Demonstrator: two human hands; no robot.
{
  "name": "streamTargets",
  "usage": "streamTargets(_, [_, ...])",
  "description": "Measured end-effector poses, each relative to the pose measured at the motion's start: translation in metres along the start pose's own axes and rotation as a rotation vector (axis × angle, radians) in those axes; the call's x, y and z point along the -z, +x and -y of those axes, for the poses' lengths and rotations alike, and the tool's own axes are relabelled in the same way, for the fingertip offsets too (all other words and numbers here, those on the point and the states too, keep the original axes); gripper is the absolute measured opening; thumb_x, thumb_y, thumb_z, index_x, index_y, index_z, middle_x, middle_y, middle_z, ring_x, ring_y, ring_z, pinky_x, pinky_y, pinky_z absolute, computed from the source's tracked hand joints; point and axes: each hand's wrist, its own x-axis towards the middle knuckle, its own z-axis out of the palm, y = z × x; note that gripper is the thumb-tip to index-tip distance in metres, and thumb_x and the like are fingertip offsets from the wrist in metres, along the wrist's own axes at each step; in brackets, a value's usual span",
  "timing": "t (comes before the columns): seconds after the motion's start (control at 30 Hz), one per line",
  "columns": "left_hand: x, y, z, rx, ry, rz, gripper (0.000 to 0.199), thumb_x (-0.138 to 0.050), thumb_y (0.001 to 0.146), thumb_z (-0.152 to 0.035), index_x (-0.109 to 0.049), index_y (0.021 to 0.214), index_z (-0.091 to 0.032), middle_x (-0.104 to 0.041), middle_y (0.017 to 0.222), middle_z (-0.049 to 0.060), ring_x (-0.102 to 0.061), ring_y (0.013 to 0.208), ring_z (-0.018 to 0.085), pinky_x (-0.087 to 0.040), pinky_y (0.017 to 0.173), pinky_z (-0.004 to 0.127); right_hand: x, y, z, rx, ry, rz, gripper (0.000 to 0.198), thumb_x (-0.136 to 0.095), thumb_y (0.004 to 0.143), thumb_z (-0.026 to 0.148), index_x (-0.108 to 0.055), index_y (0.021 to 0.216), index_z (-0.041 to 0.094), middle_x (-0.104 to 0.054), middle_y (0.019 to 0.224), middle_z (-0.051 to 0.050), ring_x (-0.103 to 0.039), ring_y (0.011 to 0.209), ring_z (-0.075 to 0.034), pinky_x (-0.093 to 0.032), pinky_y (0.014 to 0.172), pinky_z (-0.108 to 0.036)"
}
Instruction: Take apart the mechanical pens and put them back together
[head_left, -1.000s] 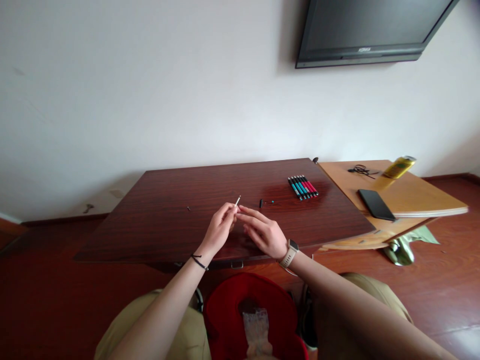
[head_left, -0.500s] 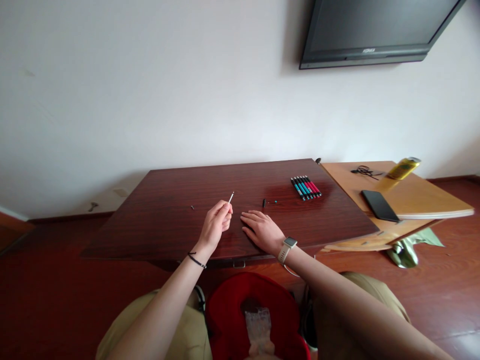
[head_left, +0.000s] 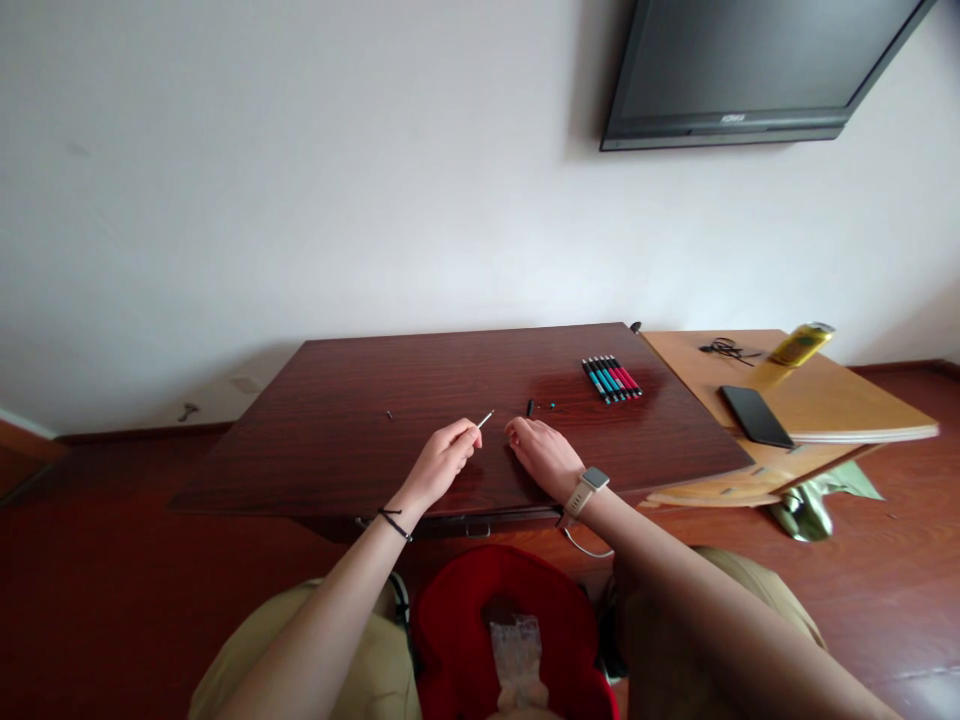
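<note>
- Nearest, at 6 o'clock from the gap between our hands, with 12 toward the wall, we saw a red stool (head_left: 442,630) bearing a clear plastic bag (head_left: 516,645).
- At 9 o'clock our left hand (head_left: 448,448), a dark bracelet (head_left: 396,525) at its wrist, pinched a thin white stick (head_left: 486,420) between thumb and fingers; the stick's free end slanted up toward 1 o'clock.
- Near 4 o'clock our right hand (head_left: 547,458), wearing a watch (head_left: 585,490), was low at the tabletop (head_left: 450,365) with its fingers bent; we could not tell whether they gripped anything.
- Just past the right hand's fingers, near 2 o'clock, we had a short black piece (head_left: 530,408), and apart from it a tiny teal bit (head_left: 553,405).
- Between 9 and 10 o'clock, well apart from the left hand, lay a small metallic part (head_left: 389,414), too small to make out.
- Farther toward 2 o'clock we saw teal and red pens (head_left: 612,379) side by side in a row.
- Near 3 o'clock, a lighter side table (head_left: 855,400) carried a black phone (head_left: 756,416), and beyond it a coiled cable (head_left: 727,349) and a yellow can (head_left: 802,344).
- Farthest, at 1 o'clock, a television (head_left: 750,70) hung on the pale wall (head_left: 337,200).
</note>
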Motion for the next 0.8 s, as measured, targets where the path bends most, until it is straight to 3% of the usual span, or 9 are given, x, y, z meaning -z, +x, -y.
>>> streamTargets(0.1, [-0.001, 0.0, 0.0, -0.008, 0.058, 0.002, 0.039, -0.053, 0.103, -0.054, -0.056, 0.086, -0.019, -0.036, 0.068, -0.006, -0.028, 0.056, 0.009, -0.021, 0.051, 0.021, -0.002, 0.0, -0.003, 0.024, 0.113, -0.057, 0.017, -0.05, 0.105, 0.013, -0.061, 0.115, 0.021, -0.073, 0.109, -0.01, -0.069, 0.099, -0.023, -0.052, 0.088, -0.033])
streamTargets(0.33, [-0.002, 0.001, 0.0, 0.002, 0.174, -0.014, 0.039, -0.051, 0.101, -0.054, -0.059, 0.085, -0.019, -0.041, 0.066, -0.004, -0.033, 0.056, 0.01, -0.026, 0.052, 0.022, -0.002, 0.004, -0.002, -0.024, 0.705, -0.239, 0.036, -0.066, 0.095, 0.02, -0.064, 0.13, 0.027, -0.075, 0.112, -0.004, -0.074, 0.094, -0.019, -0.059, 0.089, -0.034])
streamTargets(0.57, [-0.001, 0.002, 0.003, -0.007, 0.217, 0.007, 0.037, -0.049, 0.102, -0.05, -0.06, 0.086, -0.019, -0.044, 0.068, -0.004, -0.034, 0.056, 0.01, -0.026, 0.053, 0.023, 0.004, 0.011, -0.003, -0.161, 1.161, -0.347, 0.037, -0.082, 0.087, 0.037, -0.067, 0.118, 0.026, -0.073, 0.105, -0.003, -0.075, 0.098, -0.022, -0.059, 0.096, -0.039])
streamTargets(0.8, [-0.005, 0.002, 0.006, -0.017, 0.219, 0.038, 0.037, -0.048, 0.104, -0.05, -0.061, 0.087, -0.019, -0.045, 0.069, -0.004, -0.034, 0.057, 0.011, -0.026, 0.054, 0.023, 0.007, 0.011, -0.001, -0.307, 1.369, -0.371, 0.043, -0.09, 0.08, 0.04, -0.069, 0.114, 0.025, -0.075, 0.102, -0.001, -0.069, 0.094, -0.017, -0.054, 0.086, -0.03])
